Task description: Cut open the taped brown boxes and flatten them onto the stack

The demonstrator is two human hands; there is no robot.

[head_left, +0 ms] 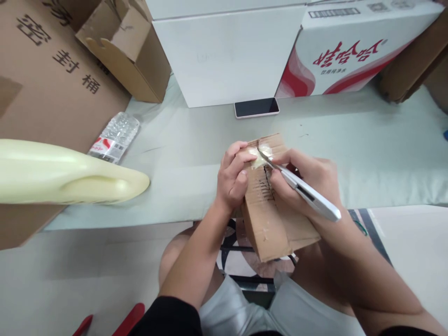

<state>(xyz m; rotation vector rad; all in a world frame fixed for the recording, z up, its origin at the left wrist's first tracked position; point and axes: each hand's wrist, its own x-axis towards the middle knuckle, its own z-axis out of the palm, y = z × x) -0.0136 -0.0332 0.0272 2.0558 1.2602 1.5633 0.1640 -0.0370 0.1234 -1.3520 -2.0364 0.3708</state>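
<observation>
A small taped cardboard box (276,224) rests tilted against my lap and the edge of the pale green table (196,154). My left hand (234,175) is closed around the box's left upper side, thumb and fingers pressing near the tape. My right hand (308,179) is closed on a white utility knife (301,186). Its blade tip touches the clear tape at the box's top seam.
A phone (256,107) lies face up beyond the box, before a white carton (227,56) and a red-and-white printed carton (350,51). A plastic water bottle (115,137) lies at left beside large brown cartons (45,79). A cream plastic handle (70,172) juts in from the left.
</observation>
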